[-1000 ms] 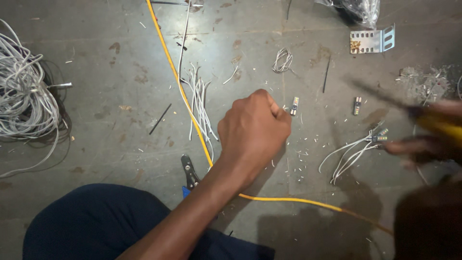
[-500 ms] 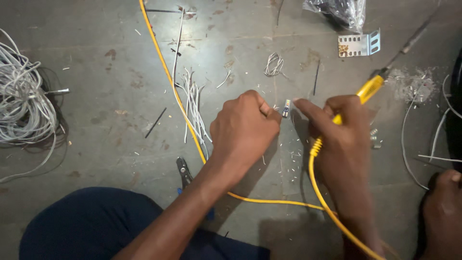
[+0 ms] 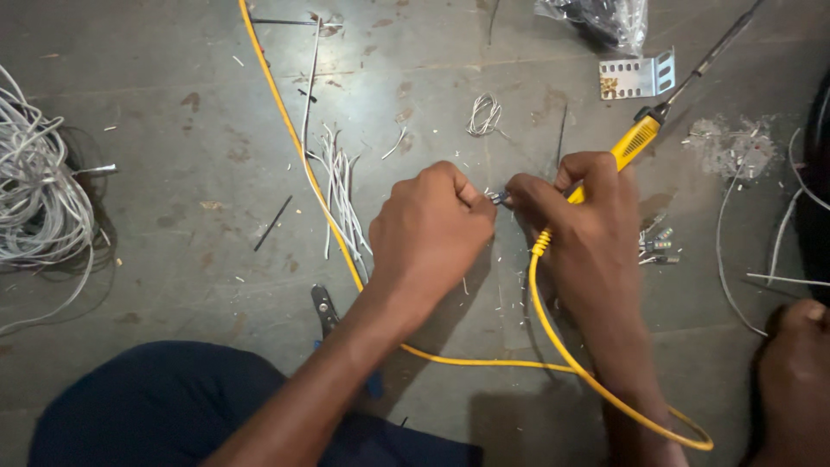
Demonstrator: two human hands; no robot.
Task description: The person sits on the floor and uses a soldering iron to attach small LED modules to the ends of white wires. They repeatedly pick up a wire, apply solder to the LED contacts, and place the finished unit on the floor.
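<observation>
L hand [image 3: 430, 227] fisted, pinching tiny connector [image 3: 498, 198] at fingertips, mid-floor. R hand [image 3: 577, 227] wrapped round yellow soldering iron [image 3: 638, 141], also touching connector. Risks: hot tip near fingers, yellow cord [image 3: 484, 361] snagging wrist, small part slipping into wire scraps [image 3: 339, 186].

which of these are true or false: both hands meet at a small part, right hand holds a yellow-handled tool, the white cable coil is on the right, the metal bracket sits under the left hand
1. The left hand and right hand pinch a small part between them. True.
2. The right hand holds a yellow-handled tool. True.
3. The white cable coil lies at the right edge. False: it lies at the left edge.
4. The metal bracket sits under the left hand. False: it lies apart, at the top right on the floor.
</observation>
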